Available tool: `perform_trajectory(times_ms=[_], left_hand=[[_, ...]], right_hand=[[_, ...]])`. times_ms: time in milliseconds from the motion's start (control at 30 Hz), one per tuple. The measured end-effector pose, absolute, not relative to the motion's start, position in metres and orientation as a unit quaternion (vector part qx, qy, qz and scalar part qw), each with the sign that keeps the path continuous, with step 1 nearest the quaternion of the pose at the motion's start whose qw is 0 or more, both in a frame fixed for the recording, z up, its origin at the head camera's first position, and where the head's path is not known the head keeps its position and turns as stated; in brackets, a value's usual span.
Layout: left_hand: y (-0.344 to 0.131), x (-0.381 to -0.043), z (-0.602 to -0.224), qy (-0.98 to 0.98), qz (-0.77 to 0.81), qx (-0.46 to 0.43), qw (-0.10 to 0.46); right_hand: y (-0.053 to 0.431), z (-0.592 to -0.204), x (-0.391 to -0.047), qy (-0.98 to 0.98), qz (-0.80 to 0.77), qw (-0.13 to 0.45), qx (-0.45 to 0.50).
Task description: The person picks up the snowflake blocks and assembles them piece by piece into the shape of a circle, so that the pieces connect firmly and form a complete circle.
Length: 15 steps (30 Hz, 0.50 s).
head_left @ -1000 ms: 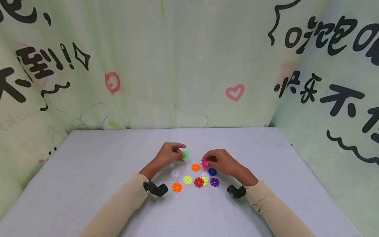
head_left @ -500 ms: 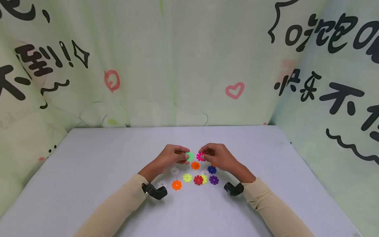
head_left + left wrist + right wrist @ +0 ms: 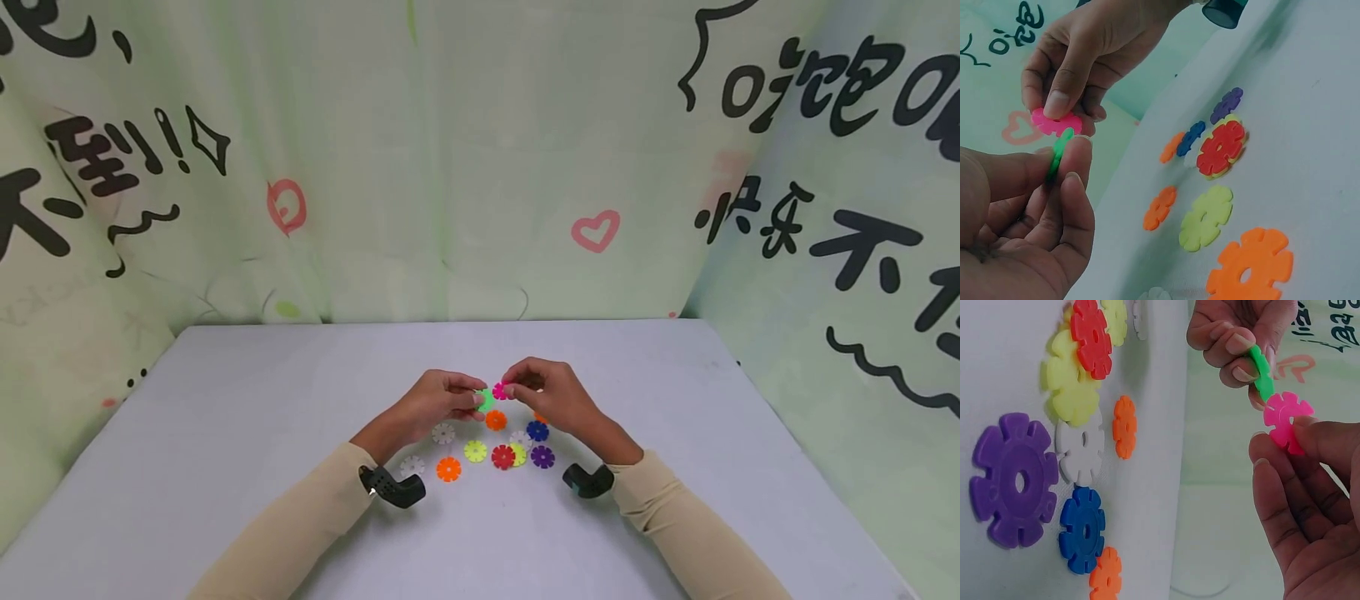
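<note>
My left hand (image 3: 442,402) pinches a green snowflake disc (image 3: 1060,154) between thumb and fingers, turned nearly edge-on in both wrist views. Opposite it, my right hand (image 3: 551,396) pinches a pink snowflake disc (image 3: 1284,420) by thumb and fingertips. The rims of the two discs meet at their notched edges, with the pink one set crosswise to the green one. Both hands are raised over the far side of the loose discs. In the right wrist view the pink disc's centre hole is partly covered by the thumb.
On the white table (image 3: 315,375) below lie several loose discs: an orange disc (image 3: 496,420), a blue disc (image 3: 1082,530), a purple disc (image 3: 1015,480), a red disc (image 3: 1221,149) overlapping a yellow one, and white ones. A printed curtain (image 3: 480,167) stands behind the table.
The hands have come together: the left hand moved right with the green disc, the right hand moved up and left with the pink disc. The discs, apart before, now meet at their edges.
</note>
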<state>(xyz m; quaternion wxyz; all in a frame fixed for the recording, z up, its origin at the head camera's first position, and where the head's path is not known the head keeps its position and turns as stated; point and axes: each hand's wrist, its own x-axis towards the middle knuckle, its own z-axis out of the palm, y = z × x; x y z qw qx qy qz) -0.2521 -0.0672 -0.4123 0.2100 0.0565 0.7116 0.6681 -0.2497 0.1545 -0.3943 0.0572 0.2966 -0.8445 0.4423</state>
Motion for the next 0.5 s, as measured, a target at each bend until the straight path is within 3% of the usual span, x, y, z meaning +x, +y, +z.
perform_trajectory(times_ms=[500], left_hand=[[-0.074,-0.256,-0.408,0.642,0.735,0.017,0.219]], right_hand=[[0.141,-0.386,-0.250,-0.830,0.433,0.101,0.335]])
